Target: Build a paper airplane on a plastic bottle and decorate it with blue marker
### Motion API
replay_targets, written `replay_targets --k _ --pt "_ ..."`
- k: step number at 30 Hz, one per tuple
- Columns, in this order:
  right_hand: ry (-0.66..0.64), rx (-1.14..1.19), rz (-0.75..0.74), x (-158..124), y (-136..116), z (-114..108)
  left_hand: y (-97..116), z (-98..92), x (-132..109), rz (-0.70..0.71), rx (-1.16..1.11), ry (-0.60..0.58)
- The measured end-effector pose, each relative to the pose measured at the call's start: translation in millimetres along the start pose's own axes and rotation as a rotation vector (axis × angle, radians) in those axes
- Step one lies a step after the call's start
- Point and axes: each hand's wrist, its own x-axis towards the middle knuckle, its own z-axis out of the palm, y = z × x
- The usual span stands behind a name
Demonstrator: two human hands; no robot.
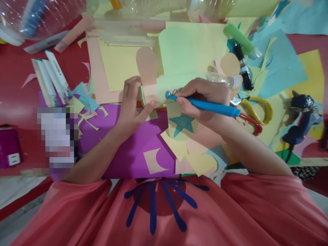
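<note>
A blue marker (210, 106) lies in the grip of my right hand (205, 97), its tip end over a small pink piece beside a looped blue shape. My left hand (133, 106) holds a small folded paper piece (150, 94) between thumb and fingers. Just above that piece is a pink round-topped paper (146, 65). A pale green sheet (187, 54) spreads behind my hands. Below my right hand, a teal paper star (182, 123) rests on a pale rounded piece.
Scissors (266, 109) with yellow and red handles lie right of my right hand, near a glue gun (299, 119). White markers (52, 78) and a blurred-out rectangular object (57, 136) are at the left. Purple sheet (128, 153) and paper scraps cover the front.
</note>
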Motion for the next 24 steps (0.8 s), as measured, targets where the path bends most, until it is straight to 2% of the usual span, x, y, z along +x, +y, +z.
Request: replay_targets --k 4,9,16,20,24 --pt "-0.004 -0.012 0.006 -0.1 -0.6 -0.8 -1.6 0.5 -0.3 -0.002 0.01 0.0" --pt "0.071 0.01 0.006 1.5 -0.6 0.8 2.2 -1.3 0.5 0.002 0.018 0.007" --pt "0.048 -0.003 -0.004 1.0 -1.3 0.8 -0.2 -1.1 0.3 0.003 0.009 -0.005" --pt "0.031 0.007 -0.058 0.9 0.5 0.5 -0.6 -1.1 0.6 0.011 0.032 -0.007" --pt "-0.001 0.009 -0.004 1.8 -1.2 -0.4 0.0 -1.2 1.2 0.024 0.04 -0.002"
